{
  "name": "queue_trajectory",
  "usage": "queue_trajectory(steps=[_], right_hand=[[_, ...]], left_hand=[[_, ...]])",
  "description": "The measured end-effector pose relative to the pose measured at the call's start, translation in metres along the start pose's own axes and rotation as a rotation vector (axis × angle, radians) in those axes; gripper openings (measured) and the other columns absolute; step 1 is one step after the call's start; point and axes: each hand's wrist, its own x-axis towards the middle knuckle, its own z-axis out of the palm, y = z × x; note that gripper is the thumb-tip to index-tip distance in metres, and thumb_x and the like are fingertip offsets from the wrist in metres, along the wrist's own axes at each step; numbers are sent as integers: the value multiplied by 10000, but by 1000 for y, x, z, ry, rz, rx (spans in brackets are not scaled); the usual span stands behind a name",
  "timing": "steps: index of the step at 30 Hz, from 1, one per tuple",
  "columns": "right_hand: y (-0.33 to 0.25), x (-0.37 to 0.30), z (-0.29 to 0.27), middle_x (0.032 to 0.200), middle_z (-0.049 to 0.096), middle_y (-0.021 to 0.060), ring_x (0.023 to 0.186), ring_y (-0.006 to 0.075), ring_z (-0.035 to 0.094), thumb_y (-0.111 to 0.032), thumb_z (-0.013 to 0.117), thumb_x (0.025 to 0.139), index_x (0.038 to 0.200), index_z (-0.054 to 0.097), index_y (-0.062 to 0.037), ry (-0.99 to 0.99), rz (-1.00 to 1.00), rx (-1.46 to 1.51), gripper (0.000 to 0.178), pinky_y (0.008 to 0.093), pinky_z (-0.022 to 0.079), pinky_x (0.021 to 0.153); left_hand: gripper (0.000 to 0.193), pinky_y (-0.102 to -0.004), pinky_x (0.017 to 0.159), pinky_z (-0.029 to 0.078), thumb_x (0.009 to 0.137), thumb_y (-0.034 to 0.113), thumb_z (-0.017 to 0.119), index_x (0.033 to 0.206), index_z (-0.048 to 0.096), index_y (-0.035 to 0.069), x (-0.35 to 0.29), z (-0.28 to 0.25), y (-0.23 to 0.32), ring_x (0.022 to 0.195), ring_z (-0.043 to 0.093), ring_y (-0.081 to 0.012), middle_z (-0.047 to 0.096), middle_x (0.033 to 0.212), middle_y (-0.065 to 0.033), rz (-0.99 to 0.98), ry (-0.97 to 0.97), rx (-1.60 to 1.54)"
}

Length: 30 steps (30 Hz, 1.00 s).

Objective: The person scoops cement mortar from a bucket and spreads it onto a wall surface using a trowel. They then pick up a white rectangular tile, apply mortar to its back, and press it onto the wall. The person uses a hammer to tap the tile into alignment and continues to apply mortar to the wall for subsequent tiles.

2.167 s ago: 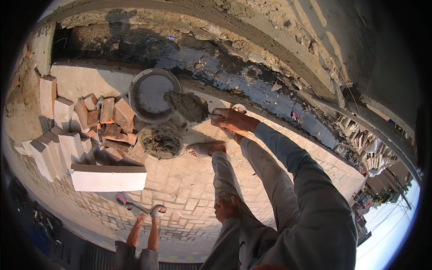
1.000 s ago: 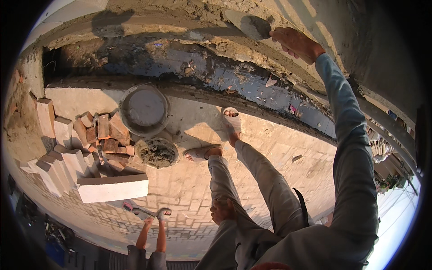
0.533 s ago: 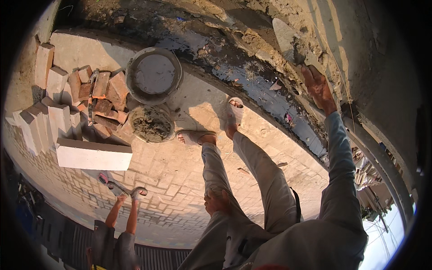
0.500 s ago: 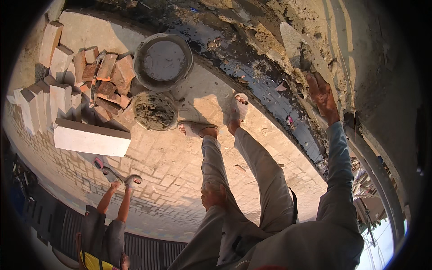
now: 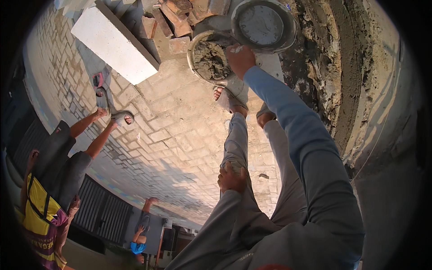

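Note:
My right hand [image 5: 241, 59] is a fist at the right rim of a round tub of grey mortar [image 5: 210, 62]. It grips a trowel, whose blade showed a moment ago but is hidden now. Just beyond, on the right, stands a larger dark bucket [image 5: 263, 24] with greyish liquid in it. My left hand [image 5: 231, 177] is on my left knee, with its fingers curled round the trouser cloth.
Broken red bricks [image 5: 175, 15] and a long white block [image 5: 114, 42] lie at the far left. A rough mortar strip [image 5: 344, 85] runs along the right side. On the paving, a person in dark shorts [image 5: 65, 148] stands at left; another in blue [image 5: 138, 245] is farther off.
My right hand has swung left from the rough strip to the mortar tub, taking the trowel along. The view has turned leftward. My left hand stays on the knee.

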Motion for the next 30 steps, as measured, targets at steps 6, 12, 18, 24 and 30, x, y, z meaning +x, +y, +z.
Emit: queue_trajectory(steps=[6, 12, 18, 24, 30], right_hand=[[14, -54, 28, 1065, 618, 211, 914, 302, 654, -216, 440, 1051, 1181, 517, 9, -660, -410, -1164, 271, 449, 527, 861], [-20, -51, 5, 776, 616, 166, 657, 304, 637, -295, 488, 1023, 1094, 507, 39, -494, -104, 61, 343, 474, 527, 640], [22, -52, 35, 733, 602, 196, 617, 309, 646, -339, 436, 1021, 996, 533, 59, -647, 445, 247, 410, 473, 528, 613], [-12, -79, 11, 1039, 620, 183, 855, 373, 695, -327, 420, 1059, 1093, 552, -2, -449, -58, -390, 352, 526, 559, 751], [-13, -81, 54, 1169, 621, 246, 1093, 427, 654, -297, 491, 1034, 1211, 489, 1, -166, 51, -590, 347, 568, 532, 877]], left_hand=[[801, -548, 1044, 430, 853, 516, 673, 1483, 439, 81, -5, 7, -11, 1231, 536, -470, 499, 1409, -262, -63, 10, -197], [775, -559, 1043, 417, 855, 505, 669, 1477, 448, 99, -1, 14, -17, 1224, 530, -462, 499, 1403, -259, -78, 41, -277], [789, -549, 1052, 415, 859, 520, 668, 1478, 442, 88, 0, 0, -22, 1223, 536, -458, 510, 1391, -256, -88, 6, -286], [779, -550, 1047, 412, 851, 516, 663, 1476, 451, 102, -2, 9, -23, 1215, 541, -447, 516, 1378, -252, -114, 21, -308], [772, -567, 1026, 417, 829, 498, 680, 1462, 473, 108, 2, 18, -17, 1200, 545, -447, 519, 1370, -247, -112, 32, -304]])
